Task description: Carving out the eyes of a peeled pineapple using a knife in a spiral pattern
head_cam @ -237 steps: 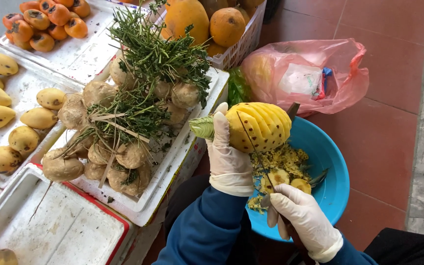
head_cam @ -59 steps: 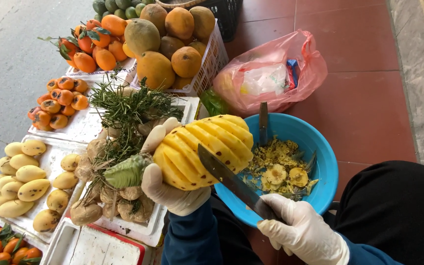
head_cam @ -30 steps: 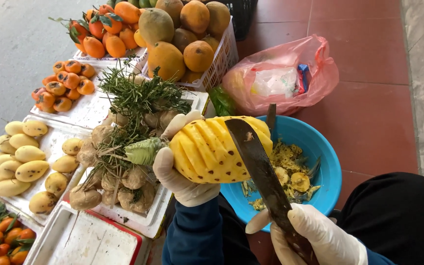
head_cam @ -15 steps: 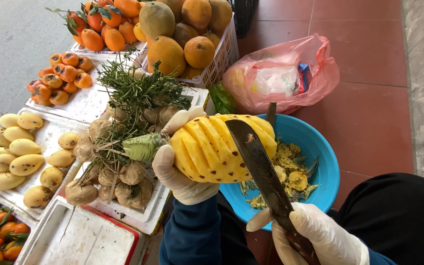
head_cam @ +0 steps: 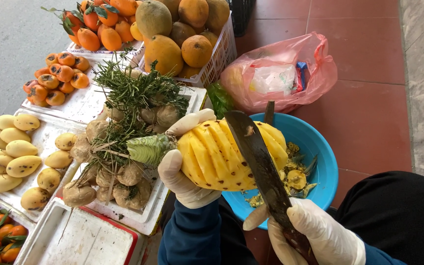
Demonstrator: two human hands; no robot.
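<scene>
My left hand [head_cam: 182, 169], in a white glove, grips a peeled yellow pineapple [head_cam: 222, 154] by its underside, the trimmed green crown pointing left. The fruit has spiral grooves cut into it. My right hand [head_cam: 315, 238], also gloved, holds a long dark knife [head_cam: 258, 162] by the handle, with the blade laid across the pineapple's right half. Under the fruit sits a blue bowl [head_cam: 322, 157] holding yellow peel scraps.
White trays to the left carry tubers with green tops [head_cam: 123, 122], yellow mangoes [head_cam: 13, 152] and orange persimmons [head_cam: 55, 78]. A white basket [head_cam: 217, 54] of large orange fruit stands at the back. A pink plastic bag [head_cam: 280, 73] lies on the red tile floor.
The pineapple has been turned in my left hand. The knife has moved from under the fruit up onto its right side. The view has shifted slightly.
</scene>
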